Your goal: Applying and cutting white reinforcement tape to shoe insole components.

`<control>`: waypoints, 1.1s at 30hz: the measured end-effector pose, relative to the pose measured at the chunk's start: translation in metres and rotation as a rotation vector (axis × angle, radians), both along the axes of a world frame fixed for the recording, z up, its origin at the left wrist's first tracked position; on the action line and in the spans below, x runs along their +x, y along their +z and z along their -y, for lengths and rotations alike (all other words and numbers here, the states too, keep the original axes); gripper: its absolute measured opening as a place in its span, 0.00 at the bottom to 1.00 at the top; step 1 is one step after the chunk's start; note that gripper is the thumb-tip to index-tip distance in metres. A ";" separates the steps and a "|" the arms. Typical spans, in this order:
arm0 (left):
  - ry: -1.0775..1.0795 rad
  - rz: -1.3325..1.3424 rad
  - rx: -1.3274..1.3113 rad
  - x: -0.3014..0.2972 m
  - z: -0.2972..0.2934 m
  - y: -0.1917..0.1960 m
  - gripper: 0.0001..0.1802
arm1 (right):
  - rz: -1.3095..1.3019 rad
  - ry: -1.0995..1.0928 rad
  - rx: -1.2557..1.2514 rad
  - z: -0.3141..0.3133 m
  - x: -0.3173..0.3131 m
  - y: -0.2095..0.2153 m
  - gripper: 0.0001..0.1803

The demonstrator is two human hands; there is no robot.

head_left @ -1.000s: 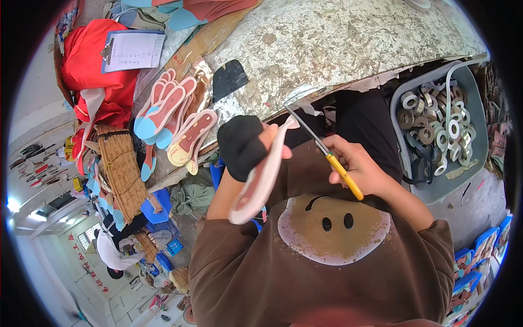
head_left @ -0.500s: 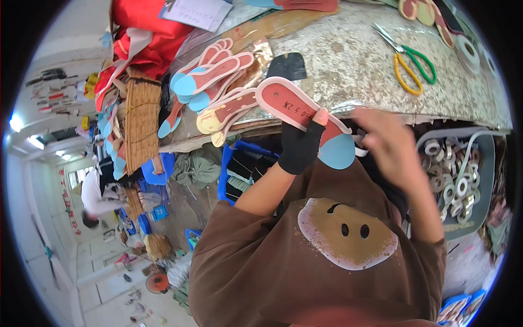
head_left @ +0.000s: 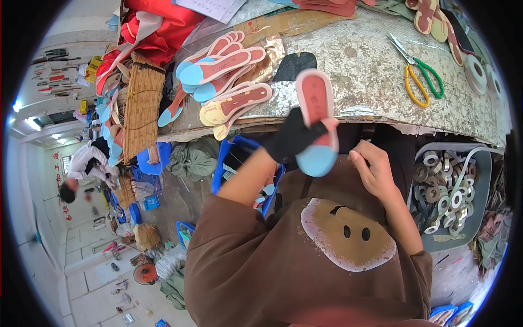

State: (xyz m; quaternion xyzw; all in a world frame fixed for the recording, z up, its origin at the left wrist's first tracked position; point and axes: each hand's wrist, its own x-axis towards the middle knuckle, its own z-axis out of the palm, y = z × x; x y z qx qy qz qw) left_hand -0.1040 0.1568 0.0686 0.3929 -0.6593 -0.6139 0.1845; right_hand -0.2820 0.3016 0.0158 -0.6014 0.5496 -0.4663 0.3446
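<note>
Left hand (head_left: 294,139), black-gloved, grips a red insole with blue heel (head_left: 317,122) at the near bench edge (head_left: 381,117). Right hand (head_left: 373,171) is bare, loosely curled, empty. Trimmed piece appears ready for stacking on the insole pile (head_left: 229,82) at left; scissors (head_left: 417,73) lie far right.

1 pair of scissors (head_left: 418,76), 1 held insole (head_left: 317,121), 2 hands (head_left: 294,137).

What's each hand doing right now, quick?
Left hand: gloved in black, closed on a shoe insole with a red top and blue heel.
Right hand: bare, holding nothing, fingers loosely curled beside the insole.
</note>
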 end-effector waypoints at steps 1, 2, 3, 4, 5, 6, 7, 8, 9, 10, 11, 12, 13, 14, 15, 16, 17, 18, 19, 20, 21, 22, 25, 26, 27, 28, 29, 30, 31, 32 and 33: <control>-0.116 0.186 -0.120 0.017 0.027 0.013 0.22 | 0.153 -0.057 0.070 -0.002 0.002 0.001 0.07; -0.227 0.375 -0.239 0.037 0.058 0.028 0.26 | 0.308 -0.110 0.139 -0.003 0.004 0.002 0.07; -0.327 0.499 -0.286 0.050 0.086 0.049 0.31 | 0.360 -0.118 0.216 -0.004 0.002 0.002 0.06; -0.418 0.614 -0.350 0.069 0.120 0.059 0.33 | 0.316 -0.130 0.212 -0.004 -0.001 -0.002 0.07; -0.421 0.776 -0.511 0.076 0.145 0.079 0.35 | 0.331 -0.145 0.219 -0.004 -0.003 -0.006 0.06; -0.422 0.936 -0.673 0.081 0.166 0.099 0.37 | 0.343 -0.161 0.225 -0.003 -0.003 -0.008 0.06; -0.336 0.948 -0.914 0.100 0.190 0.098 0.38 | 0.337 -0.174 0.226 -0.001 -0.002 -0.008 0.06; -0.248 0.950 -1.155 0.117 0.208 0.098 0.40 | 0.338 -0.165 0.221 -0.001 -0.003 -0.008 0.06; -0.269 1.104 -1.359 0.121 0.213 0.105 0.41 | 0.298 -0.161 0.213 -0.003 -0.005 -0.011 0.06; -0.267 1.104 -1.360 0.126 0.209 0.101 0.41 | 0.257 -0.158 0.206 -0.004 -0.006 -0.012 0.07; -0.225 1.037 -1.286 0.128 0.190 0.098 0.40 | 0.223 -0.167 0.211 -0.005 -0.006 -0.009 0.07; -0.178 0.971 -1.213 0.130 0.173 0.094 0.39 | 0.219 -0.167 0.211 -0.008 -0.007 -0.010 0.07; -0.229 0.888 -1.194 0.147 0.161 0.072 0.36 | 0.238 -0.168 0.231 -0.011 -0.009 -0.012 0.07; -0.278 0.872 -1.137 0.160 0.145 0.048 0.33 | 0.255 -0.174 0.256 -0.013 -0.012 -0.015 0.07; -0.310 0.891 -1.200 0.154 0.123 0.040 0.32 | 0.255 -0.177 0.262 -0.016 -0.016 -0.017 0.07; -0.313 0.911 -1.295 0.158 0.113 0.026 0.33 | 0.262 -0.170 0.306 -0.019 -0.018 -0.019 0.07; -0.292 0.951 -1.298 0.160 0.108 0.018 0.34 | 0.267 -0.161 0.351 -0.021 -0.021 -0.020 0.08; -0.271 0.992 -1.302 0.162 0.104 0.013 0.35 | 0.264 -0.153 0.358 -0.022 -0.023 -0.021 0.08; -0.265 0.996 -1.293 0.165 0.102 0.008 0.35 | 0.247 -0.158 0.362 -0.023 -0.024 -0.021 0.08; -0.222 0.901 -1.306 0.167 0.105 0.005 0.34 | 0.231 -0.160 0.359 -0.021 -0.024 -0.021 0.07; -0.179 0.807 -1.320 0.169 0.108 0.002 0.34 | 0.239 -0.149 0.365 -0.018 -0.023 -0.020 0.07; -0.172 0.811 -1.321 0.169 0.111 -0.002 0.34 | 0.236 -0.143 0.362 -0.015 -0.022 -0.019 0.07; -0.196 1.024 -1.210 0.169 0.119 -0.014 0.35 | 0.175 -0.138 0.319 -0.005 -0.015 -0.014 0.07; -0.198 1.020 -1.214 0.171 0.121 -0.014 0.35 | 0.180 -0.136 0.303 -0.002 -0.010 -0.011 0.07; -0.177 0.968 -1.187 0.175 0.124 -0.013 0.33 | 0.185 -0.136 0.289 0.000 -0.006 -0.008 0.07; -0.158 0.916 -1.159 0.181 0.129 -0.012 0.31 | 0.185 -0.141 0.288 0.001 -0.002 -0.006 0.07; -0.137 0.805 -1.206 0.192 0.135 -0.013 0.28 | 0.175 -0.135 0.263 0.002 0.002 -0.006 0.06; -0.165 0.713 -1.177 0.201 0.148 -0.006 0.27 | 0.165 -0.127 0.239 0.001 0.004 -0.006 0.06; -0.116 0.700 -1.158 0.211 0.158 0.000 0.28 | 0.165 -0.096 0.268 0.000 0.003 -0.006 0.06; -0.068 0.682 -1.137 0.205 0.166 0.014 0.28 | 0.159 -0.098 0.273 -0.002 0.001 -0.009 0.06; -0.085 0.701 -1.169 0.190 0.176 0.036 0.28 | 0.157 -0.101 0.297 -0.006 -0.002 -0.010 0.06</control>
